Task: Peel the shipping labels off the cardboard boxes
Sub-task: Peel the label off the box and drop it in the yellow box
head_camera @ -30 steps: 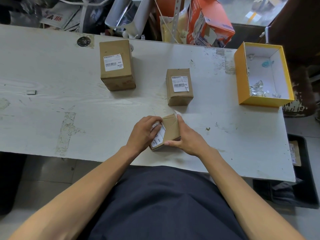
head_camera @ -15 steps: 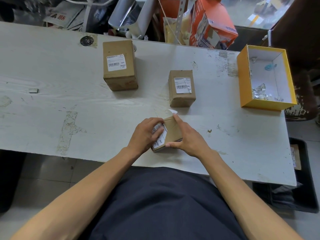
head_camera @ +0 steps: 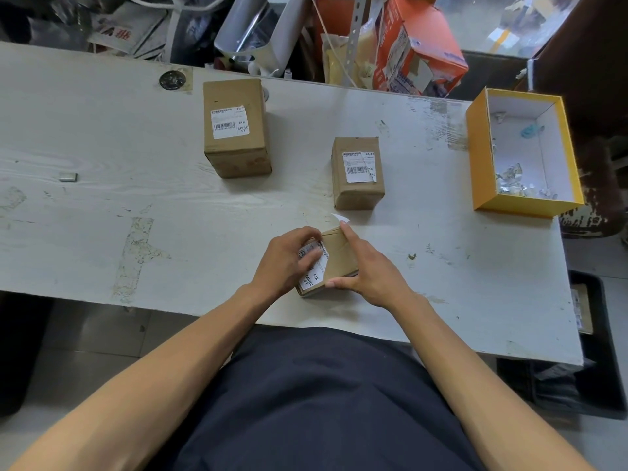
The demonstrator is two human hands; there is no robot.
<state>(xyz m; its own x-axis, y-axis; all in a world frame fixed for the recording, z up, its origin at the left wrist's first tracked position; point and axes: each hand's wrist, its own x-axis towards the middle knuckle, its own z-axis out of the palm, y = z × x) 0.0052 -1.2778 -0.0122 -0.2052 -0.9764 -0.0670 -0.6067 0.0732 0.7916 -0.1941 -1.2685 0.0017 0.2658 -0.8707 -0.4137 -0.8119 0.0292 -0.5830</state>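
**Small box held at the near table edge, label under the left fingers**

Head view: A small cardboard box (head_camera: 334, 258) is seen close to the near edge of the white table (head_camera: 102, 205), at about 6 o'clock from the table's centre. It is gripped by the right hand (head_camera: 368, 275), with the thumb laid along its near side and the index finger stretched up its far right edge; the wrist is angled in from 5 o'clock. The left hand (head_camera: 289, 260) is curled over the shipping label (head_camera: 314, 271), its fingertips pinched on the label's upper part; whether that edge is lifted cannot be told. A white paper scrap (head_camera: 339, 217) is seen just beyond the box at 12 o'clock.

Open tabletop is left at 9 o'clock and at 3 o'clock of the hands. A medium labelled box (head_camera: 356, 173) stands at 12 o'clock, near but apart. A taller labelled box (head_camera: 236, 127) stands at 11 o'clock, well apart. A yellow open box (head_camera: 481, 158) holding scraps sits at 2 o'clock by the right table edge. Clutter is crowded behind the far edge.
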